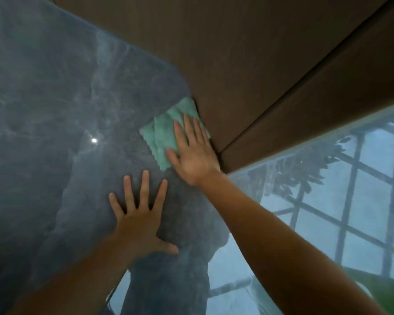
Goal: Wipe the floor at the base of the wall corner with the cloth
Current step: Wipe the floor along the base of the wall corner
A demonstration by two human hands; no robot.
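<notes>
My right hand (192, 153) lies flat with its fingers spread on the green cloth (166, 130). The cloth sits on the shiny grey floor (43, 110), touching the bottom of the brown wall corner (218, 153). My left hand (139, 214) is flat on the floor too, fingers spread wide, just beside the cloth.

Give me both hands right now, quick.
Left hand: open, flat on the floor, holding nothing.
Right hand: open, flat, pressing the green cloth against the wall corner.
</notes>
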